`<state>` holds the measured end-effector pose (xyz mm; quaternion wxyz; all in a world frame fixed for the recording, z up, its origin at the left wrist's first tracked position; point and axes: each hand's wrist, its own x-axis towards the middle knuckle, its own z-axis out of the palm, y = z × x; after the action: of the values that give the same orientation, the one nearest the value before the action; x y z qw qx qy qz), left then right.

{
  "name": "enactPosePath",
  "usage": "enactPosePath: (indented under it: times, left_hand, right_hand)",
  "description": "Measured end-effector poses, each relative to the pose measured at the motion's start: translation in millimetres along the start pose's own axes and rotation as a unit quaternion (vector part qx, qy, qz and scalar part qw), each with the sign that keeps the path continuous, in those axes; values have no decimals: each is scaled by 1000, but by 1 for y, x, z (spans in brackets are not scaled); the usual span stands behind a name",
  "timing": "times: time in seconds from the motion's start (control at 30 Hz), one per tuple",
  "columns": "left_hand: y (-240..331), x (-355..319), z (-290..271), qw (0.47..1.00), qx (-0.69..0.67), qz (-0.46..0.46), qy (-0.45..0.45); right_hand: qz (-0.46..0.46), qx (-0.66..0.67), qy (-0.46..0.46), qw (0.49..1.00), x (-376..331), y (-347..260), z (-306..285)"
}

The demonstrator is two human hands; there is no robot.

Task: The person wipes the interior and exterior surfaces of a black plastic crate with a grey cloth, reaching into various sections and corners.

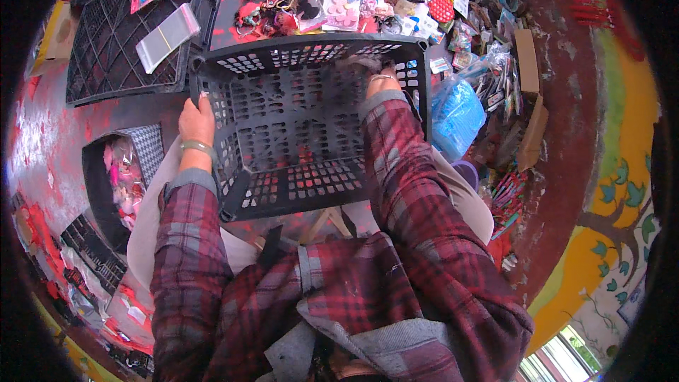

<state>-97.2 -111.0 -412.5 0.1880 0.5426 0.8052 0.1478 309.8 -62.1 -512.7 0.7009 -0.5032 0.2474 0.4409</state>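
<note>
Gripping its left rim, left fingers (204, 105) hold the black, slotted basket (293, 127). Whether the right hand (383, 82) grips its far corner, I cannot tell

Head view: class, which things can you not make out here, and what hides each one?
All in the head view:
Left hand: most fingers, bent out of sight at the side of the black basket.
Right hand: fingertips, and whether they hold anything, lost in blur and shadow.
Pile of packets: its far end, cut off by the top edge.
Patterned box: its bottom, covered by pink things.
</note>
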Motion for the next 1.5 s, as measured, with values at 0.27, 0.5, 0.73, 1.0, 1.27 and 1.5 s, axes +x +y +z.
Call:
enactPosePath:
  times: [0.27,0.5,0.73,1.0,1.27,1.5]
  left_hand:
    - [0,-2,-2,1000,-1,11,8]
    - [1,-2,-2,1000,-16,1,-15]
    - [10,-3,-7,1000,-18,-1,-24]
    - [12,-4,-11,999,-16,-30,-37]
    - [18,-5,-11,998,-27,-39,-31]
    - [10,-6,-21,966,-219,-121,-63]
  right_hand:
    - [18,-27,-12,999,11,-13,-9]
    - [-40,-160,-43,985,-25,-43,16]
    - [-17,-29,8,999,-118,-80,61]
    - [-182,-149,-351,906,-151,-139,47]
    - [-664,-617,-138,398,-81,-42,44]
    - [-677,-525,-276,435,-149,72,63]
